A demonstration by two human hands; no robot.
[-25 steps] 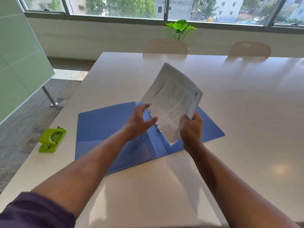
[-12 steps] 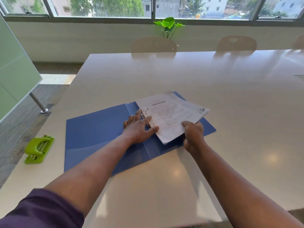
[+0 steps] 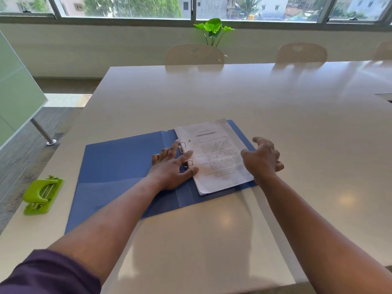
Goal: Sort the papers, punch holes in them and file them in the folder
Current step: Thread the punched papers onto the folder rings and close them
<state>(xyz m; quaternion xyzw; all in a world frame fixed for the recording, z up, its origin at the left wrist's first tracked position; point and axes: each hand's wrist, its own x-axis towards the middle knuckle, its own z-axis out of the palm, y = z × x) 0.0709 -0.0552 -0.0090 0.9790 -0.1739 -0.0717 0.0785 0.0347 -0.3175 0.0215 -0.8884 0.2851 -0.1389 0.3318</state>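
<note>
We laid our left hand (image 3: pixel 172 166) flat by the folder (image 3: pixel 118 166) rings, on the papers (image 3: pixel 214 155) filed there. Our right hand (image 3: pixel 262 159) hovered loosely spread at the folder's right edge. The punch (image 3: pixel 42 195) sat left of the folder, near the table (image 3: pixel 275 107) edge.

One view only, worn on the person's head, looking forward and steeply down over a pale table (image 3: pixel 275 107). It's wide-angle: both forearms sweep in from the near edge, the open blue folder (image 3: pixel 118 162) sits close at centre-left, and straight edges bow toward the frame's sides. The far end faces a row of windows (image 3: pixel 148 6), with chair backs (image 3: pixel 194 54) along the far table edge. No second view shares the scene.
</note>
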